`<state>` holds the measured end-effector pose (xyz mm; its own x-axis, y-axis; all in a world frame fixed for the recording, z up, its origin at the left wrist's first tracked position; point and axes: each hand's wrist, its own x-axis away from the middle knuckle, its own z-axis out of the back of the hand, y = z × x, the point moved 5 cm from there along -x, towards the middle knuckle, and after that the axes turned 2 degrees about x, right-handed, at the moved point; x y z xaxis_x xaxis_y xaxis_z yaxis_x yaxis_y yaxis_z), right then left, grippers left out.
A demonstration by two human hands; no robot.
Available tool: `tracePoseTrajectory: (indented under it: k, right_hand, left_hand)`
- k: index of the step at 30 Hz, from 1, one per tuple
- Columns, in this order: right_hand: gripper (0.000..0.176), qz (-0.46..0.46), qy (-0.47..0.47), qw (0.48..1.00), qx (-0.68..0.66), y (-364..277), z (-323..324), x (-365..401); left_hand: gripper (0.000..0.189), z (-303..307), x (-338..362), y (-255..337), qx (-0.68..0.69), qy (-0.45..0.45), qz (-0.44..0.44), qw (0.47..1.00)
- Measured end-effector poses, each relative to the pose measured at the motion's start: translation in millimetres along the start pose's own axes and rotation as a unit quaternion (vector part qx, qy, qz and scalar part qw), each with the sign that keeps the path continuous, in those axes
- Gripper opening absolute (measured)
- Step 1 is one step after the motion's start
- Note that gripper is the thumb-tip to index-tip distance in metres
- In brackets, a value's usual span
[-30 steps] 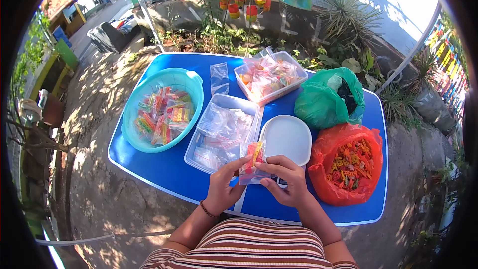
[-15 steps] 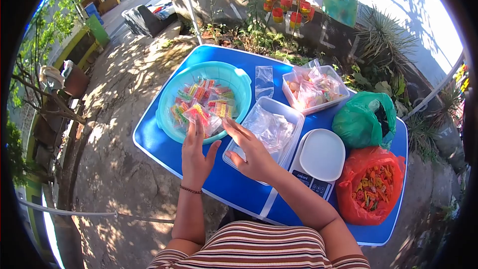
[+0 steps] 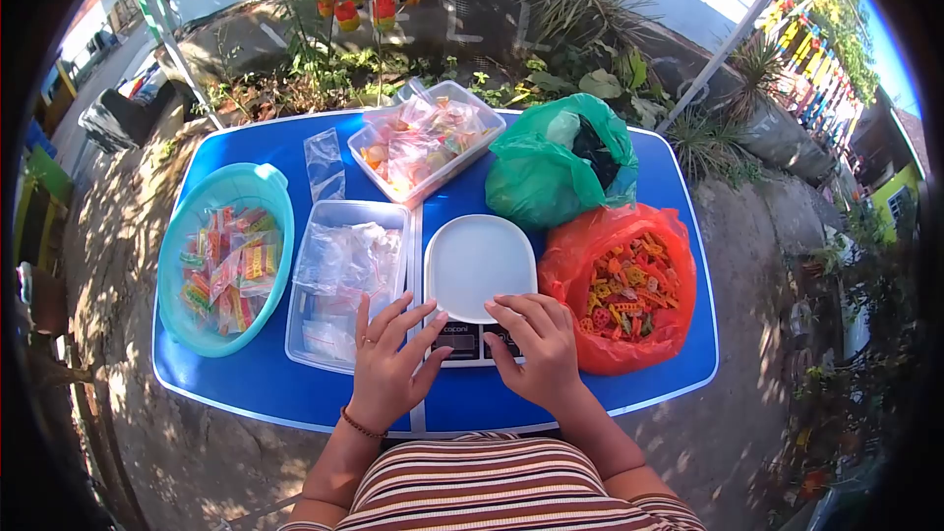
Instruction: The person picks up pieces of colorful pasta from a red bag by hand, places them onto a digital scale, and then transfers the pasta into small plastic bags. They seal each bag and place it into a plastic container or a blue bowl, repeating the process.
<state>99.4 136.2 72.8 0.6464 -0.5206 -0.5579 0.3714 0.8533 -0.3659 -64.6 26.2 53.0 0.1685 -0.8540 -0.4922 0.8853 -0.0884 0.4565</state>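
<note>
My left hand [image 3: 393,359] is spread, palm down, over the lower right corner of the clear tub [image 3: 300,334] of empty plastic bags and the left edge of the scale. It holds nothing. My right hand [image 3: 536,349] hovers with fingers apart at the front of the kitchen scale [image 3: 460,342], also empty. On the scale sits a white square plate [image 3: 482,265] with nothing on it. Right of it, a red plastic bag [image 3: 629,354] stands open, full of small orange, yellow and green pieces. A turquoise basin [image 3: 175,265] at the left holds filled packets.
Behind the scale, a second clear container [image 3: 482,143] holds filled and loose packets. A green plastic bag [image 3: 536,167] stands at the back right. One flat clear bag [image 3: 324,165] lies on the blue table [image 3: 246,393]. Metal poles rise behind the table.
The view has turned to the right. Both hands have moved from the turquoise basin and its packets to the front of the scale. They stay empty, with fingers spread.
</note>
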Motion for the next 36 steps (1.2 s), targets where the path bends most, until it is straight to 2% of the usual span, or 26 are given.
tracePoseTrajectory:
  k: [7, 12, 15, 19, 25, 28, 34, 36]
  right_hand:
    - [0.03, -0.167, 0.079, 0.98, 0.073, 76, 73, 64]
    - [0.022, -0.231, 0.121, 0.961, 0.097, 111, 103, 88]
    - [0.022, -0.243, 0.125, 0.954, 0.126, 133, 111, 91]
    - [0.029, -0.238, 0.074, 0.948, 0.197, 151, 107, 82]
    - [0.028, -0.284, 0.021, 0.942, 0.179, 158, 100, 80]
    - [0.024, -0.3, 0.061, 0.936, 0.172, 164, 100, 78]
    - [0.013, -0.218, -0.011, 0.964, 0.152, 149, 91, 66]
    - [0.014, -0.229, -0.028, 0.959, 0.167, 150, 85, 67]
  left_hand:
    - [0.049, -82, -54, 73, 0.086, -0.096, -0.146, 0.981]
    - [0.051, -124, -61, 108, 0.123, -0.156, -0.21, 0.957]
    - [0.049, -135, -62, 116, 0.119, -0.167, -0.228, 0.952]
    - [0.043, -141, -66, 120, 0.112, -0.164, -0.229, 0.953]
    - [0.047, -149, -62, 121, 0.102, -0.2, -0.22, 0.949]
    - [0.038, -151, -55, 121, 0.106, -0.213, -0.226, 0.945]
    - [0.034, -150, -50, 119, 0.115, -0.221, -0.227, 0.941]
    - [0.032, -148, -49, 119, 0.122, -0.213, -0.224, 0.943]
